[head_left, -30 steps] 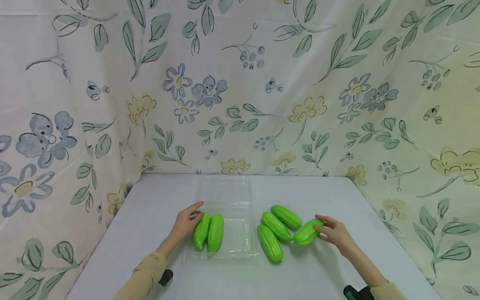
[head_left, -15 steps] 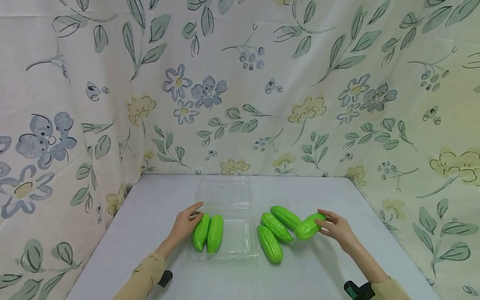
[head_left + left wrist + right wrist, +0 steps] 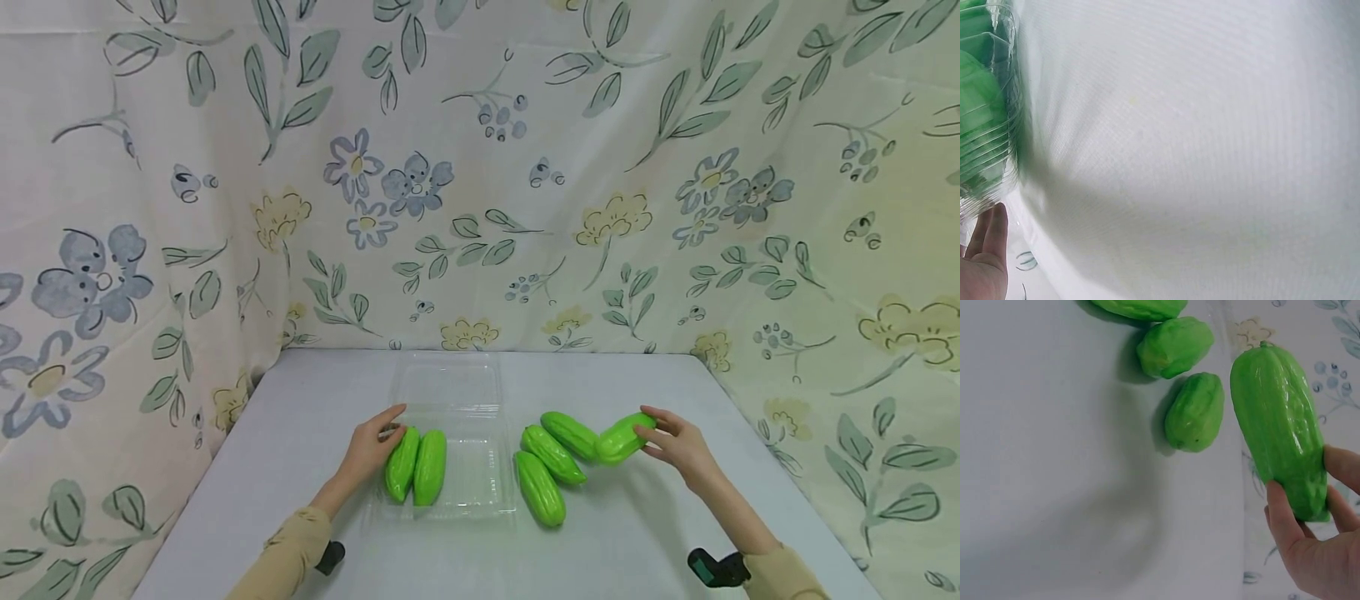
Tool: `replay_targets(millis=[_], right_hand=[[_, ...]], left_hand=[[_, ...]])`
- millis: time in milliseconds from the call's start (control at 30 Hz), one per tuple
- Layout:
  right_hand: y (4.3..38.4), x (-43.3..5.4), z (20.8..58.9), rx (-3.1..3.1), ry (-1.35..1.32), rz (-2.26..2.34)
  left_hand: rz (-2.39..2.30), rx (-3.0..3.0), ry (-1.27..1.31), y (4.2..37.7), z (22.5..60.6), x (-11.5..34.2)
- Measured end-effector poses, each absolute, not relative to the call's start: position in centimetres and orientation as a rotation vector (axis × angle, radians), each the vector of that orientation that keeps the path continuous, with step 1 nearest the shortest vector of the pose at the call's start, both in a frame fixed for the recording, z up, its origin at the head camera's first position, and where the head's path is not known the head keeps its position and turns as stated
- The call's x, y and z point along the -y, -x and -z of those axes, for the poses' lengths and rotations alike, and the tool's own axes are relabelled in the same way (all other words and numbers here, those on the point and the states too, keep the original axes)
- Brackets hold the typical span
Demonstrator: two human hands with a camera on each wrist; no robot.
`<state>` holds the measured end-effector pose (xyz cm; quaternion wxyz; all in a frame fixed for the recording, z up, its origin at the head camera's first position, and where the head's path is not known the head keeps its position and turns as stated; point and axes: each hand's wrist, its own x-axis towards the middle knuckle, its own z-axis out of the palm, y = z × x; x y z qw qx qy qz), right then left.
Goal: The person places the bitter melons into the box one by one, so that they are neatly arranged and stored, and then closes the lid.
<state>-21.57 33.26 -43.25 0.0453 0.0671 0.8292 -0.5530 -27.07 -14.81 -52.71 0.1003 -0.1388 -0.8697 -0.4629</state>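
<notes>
A clear plastic box [image 3: 480, 475] lies on the table, its lid folded back. Two bright green bitter melons [image 3: 431, 467] sit side by side in its left half. My left hand [image 3: 370, 450] rests at the box's left edge, fingers fairly straight, and the left wrist view shows fingertips against the box wall. Raised off the table, a bitter melon [image 3: 624, 439] is pinched near one end by my right hand [image 3: 681, 446]. In the right wrist view this ridged, glossy melon [image 3: 1282, 425] stands between thumb and fingers [image 3: 1282, 515].
Three more bitter melons [image 3: 551, 454] lie on the white table [image 3: 337, 383], between the box and my right hand. A floral curtain [image 3: 480, 175] hangs behind and along both sides of the table.
My right hand has lifted the bitter melon up and slightly to the right, away from the others. My left hand and the box have stayed in place.
</notes>
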Motion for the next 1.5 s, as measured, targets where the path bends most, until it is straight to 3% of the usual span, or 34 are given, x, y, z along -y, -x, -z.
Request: replay_targets(millis=[1500], right_hand=[[22.8,-27.1,44.0,-2.435,-0.072,1.812]], left_hand=[[1.358,2.555,0.429,27.2,52.9,14.8]])
